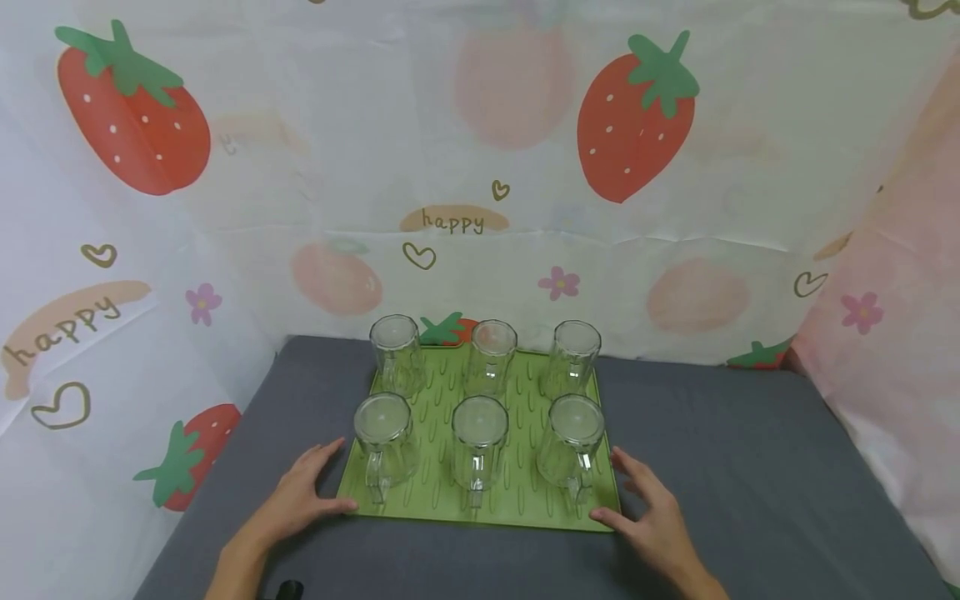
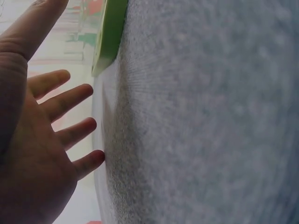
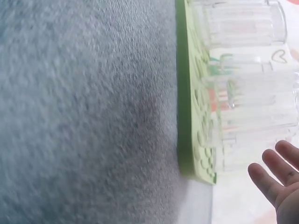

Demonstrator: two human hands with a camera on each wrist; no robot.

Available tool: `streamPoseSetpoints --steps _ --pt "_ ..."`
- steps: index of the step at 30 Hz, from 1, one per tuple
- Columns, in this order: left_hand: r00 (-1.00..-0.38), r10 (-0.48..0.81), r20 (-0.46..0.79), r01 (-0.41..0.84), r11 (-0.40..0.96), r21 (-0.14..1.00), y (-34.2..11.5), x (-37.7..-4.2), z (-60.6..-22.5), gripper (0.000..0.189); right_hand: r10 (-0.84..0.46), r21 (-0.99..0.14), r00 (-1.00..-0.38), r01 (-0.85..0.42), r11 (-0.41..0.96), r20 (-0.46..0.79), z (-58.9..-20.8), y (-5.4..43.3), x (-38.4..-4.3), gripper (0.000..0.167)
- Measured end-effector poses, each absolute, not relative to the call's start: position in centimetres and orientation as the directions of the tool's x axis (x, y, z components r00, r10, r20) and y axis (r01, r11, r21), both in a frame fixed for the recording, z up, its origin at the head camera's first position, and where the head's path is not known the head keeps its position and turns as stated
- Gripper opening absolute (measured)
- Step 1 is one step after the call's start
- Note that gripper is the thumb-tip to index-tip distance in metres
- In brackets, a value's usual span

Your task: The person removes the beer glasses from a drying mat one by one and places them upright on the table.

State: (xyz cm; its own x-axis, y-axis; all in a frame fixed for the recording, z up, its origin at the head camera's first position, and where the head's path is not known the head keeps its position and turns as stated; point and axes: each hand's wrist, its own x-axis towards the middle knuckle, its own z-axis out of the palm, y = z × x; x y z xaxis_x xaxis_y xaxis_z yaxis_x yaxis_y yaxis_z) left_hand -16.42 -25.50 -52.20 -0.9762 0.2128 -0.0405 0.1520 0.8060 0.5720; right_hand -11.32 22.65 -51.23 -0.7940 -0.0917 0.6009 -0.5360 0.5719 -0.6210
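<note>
A green drying mat (image 1: 435,500) with raised ridges lies on the grey cloth, bearing several clear glass mugs in two rows. They stand upside down; front-row mugs such as the middle one (image 1: 480,442) have their handles toward me. My left hand (image 1: 300,492) is beside the mat's front left corner, fingers spread, thumb tip at the edge; contact is unclear. At the opposite corner my right hand (image 1: 652,521) is spread too, its thumb over the edge. Neither hand holds anything. The left wrist view shows the open palm (image 2: 37,154) near the mat's edge (image 2: 110,37).
Grey cloth (image 1: 750,467) covers the table on both sides of the mat. A white sheet (image 1: 360,150) printed with strawberries hangs behind and at the left, and a pinkish one (image 1: 900,375) at the right. A small black object (image 1: 290,590) shows at the bottom edge.
</note>
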Motion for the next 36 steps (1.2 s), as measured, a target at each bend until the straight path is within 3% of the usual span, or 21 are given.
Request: streamPoseSetpoints --steps 12,30,36 --pt "-0.972 0.217 -0.093 0.128 0.814 0.566 -25.1 -16.3 -52.3 0.103 -0.066 -0.722 -0.848 -0.485 0.494 0.525 -51.0 21.3 -10.9 0.072" --pt "-0.966 0.225 -0.125 0.119 0.823 0.556 -24.7 -16.2 -52.2 0.103 -0.032 -0.759 -0.801 -0.578 0.300 0.598 -51.7 19.6 -11.3 0.048" --pt "-0.964 0.229 -0.133 0.118 0.821 0.559 -24.7 -16.2 -52.2 0.104 0.029 -0.763 -0.794 -0.572 0.300 0.607 -51.9 18.9 -11.2 0.040"
